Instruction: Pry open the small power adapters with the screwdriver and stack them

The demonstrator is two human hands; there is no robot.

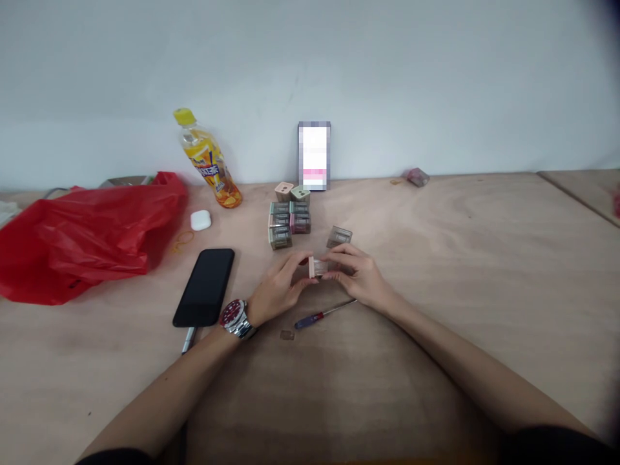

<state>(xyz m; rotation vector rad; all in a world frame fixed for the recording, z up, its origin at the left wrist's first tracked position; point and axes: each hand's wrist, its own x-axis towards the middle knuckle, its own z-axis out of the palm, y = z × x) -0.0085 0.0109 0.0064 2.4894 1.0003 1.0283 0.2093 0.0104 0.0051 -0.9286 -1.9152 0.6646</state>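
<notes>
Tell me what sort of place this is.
Probably a makeshift workspace rather than a proper workshop: a wooden table with a screwdriver lying on it alongside a drink bottle.

Seen from here: small box (318,267), partly hidden by the left hand (278,285) and right hand (357,274). Toward the back edge of the table (460,258): propped phone (314,152), screen blurred past reading; greyish thing (123,183), mostly covered by the red bag (97,232); far right, red object (617,204), cut off, unidentifiable.
</notes>
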